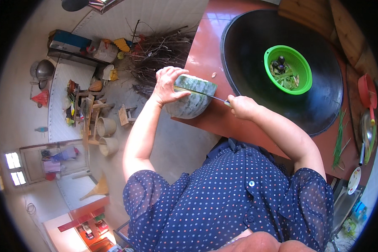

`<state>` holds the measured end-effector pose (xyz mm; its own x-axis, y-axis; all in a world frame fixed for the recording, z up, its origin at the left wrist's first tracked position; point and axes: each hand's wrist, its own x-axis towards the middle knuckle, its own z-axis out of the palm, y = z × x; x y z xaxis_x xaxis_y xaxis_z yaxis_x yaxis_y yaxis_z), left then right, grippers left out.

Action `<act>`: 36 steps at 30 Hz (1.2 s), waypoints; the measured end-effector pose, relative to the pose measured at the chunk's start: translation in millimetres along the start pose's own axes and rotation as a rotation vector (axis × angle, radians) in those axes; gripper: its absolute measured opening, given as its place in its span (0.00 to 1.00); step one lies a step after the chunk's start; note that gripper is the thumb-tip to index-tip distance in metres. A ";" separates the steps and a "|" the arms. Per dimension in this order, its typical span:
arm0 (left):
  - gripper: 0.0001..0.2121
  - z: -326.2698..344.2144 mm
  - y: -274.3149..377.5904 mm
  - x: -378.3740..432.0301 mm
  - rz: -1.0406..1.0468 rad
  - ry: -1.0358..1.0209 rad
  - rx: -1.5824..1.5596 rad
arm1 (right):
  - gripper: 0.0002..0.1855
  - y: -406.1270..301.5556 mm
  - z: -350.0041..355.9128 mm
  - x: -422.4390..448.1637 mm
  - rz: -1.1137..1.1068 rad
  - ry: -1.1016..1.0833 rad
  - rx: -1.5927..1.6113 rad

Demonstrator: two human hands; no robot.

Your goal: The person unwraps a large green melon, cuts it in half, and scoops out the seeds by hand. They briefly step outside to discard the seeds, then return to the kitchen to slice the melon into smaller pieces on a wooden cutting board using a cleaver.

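A large cut melon [190, 105], mottled green with pale flesh at its cut edge, sits at the left corner of the red counter [204, 55]. My left hand [171, 85] grips its left side, thumb and fingers spread over the rind. In my right hand [242, 107] is the handle of a kitchen knife [219, 99]. Its narrow blade lies across the melon, and a gap shows along the rind there. How deep the blade sits I cannot tell.
A huge black wok [249, 60] fills much of the counter, with a green plastic basket [288, 89] of vegetables inside it. Green stalks [339, 141] and a red ladle [367, 91] lie to the right. Brushwood [163, 53] is heaped beyond the counter's left edge. A small wooden stool [124, 115] stands on the floor.
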<state>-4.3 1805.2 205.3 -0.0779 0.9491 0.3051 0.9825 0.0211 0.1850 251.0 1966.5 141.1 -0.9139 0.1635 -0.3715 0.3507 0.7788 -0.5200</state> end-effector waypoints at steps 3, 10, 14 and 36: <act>0.31 -11.5 -0.4 4.1 0.045 -0.093 0.081 | 0.12 3.8 1.1 2.1 -0.005 0.008 0.005; 0.32 -18.3 -10.7 24.1 -0.092 -0.418 0.023 | 0.11 7.8 3.1 3.4 -0.021 -0.013 0.023; 0.33 -21.3 -22.3 38.3 -0.077 -0.466 -0.080 | 0.11 4.2 -3.5 2.0 -0.027 -0.034 0.032; 0.25 1.0 -27.0 57.7 0.223 -0.302 0.132 | 0.08 -4.3 -2.3 -3.2 -0.081 0.009 0.008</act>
<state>-35.1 1859.7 217.0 0.1739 0.9842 0.0325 0.9845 -0.1746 0.0173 251.9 1964.0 146.2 -0.9412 0.1058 -0.3208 0.2771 0.7849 -0.5541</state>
